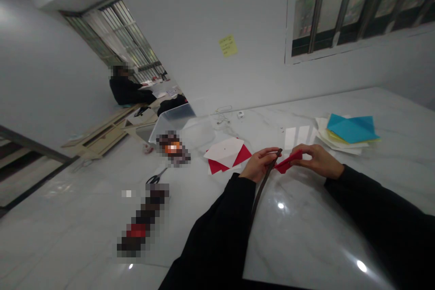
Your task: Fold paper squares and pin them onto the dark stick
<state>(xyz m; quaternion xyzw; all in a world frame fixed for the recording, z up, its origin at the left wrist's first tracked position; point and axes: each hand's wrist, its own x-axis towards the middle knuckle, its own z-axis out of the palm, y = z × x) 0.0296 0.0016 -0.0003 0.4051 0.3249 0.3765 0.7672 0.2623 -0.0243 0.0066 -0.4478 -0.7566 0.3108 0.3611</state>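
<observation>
My left hand (pixel 257 166) is closed on a long, thin brown stick (pixel 264 182), which slants down along my sleeve. Between my two hands is a small piece of folded red paper (pixel 287 162), close against the upper part of the stick. My right hand (pixel 316 160) pinches the red paper between thumb and fingers. Whether the paper is joined to the stick cannot be made out. Just left of my left hand lie white and red paper sheets (pixel 222 150), stacked unevenly on the white marbled table (pixel 217 217).
Blue, yellow and white papers (pixel 353 128) are piled at the right back. Black-handled scissors (pixel 154 178) lie at left, near two blurred-out items. Behind them stands a clear plastic bin (pixel 173 120). A white cable and plug (pixel 240 114) rest by the wall. Another person (pixel 124 88) sits far off.
</observation>
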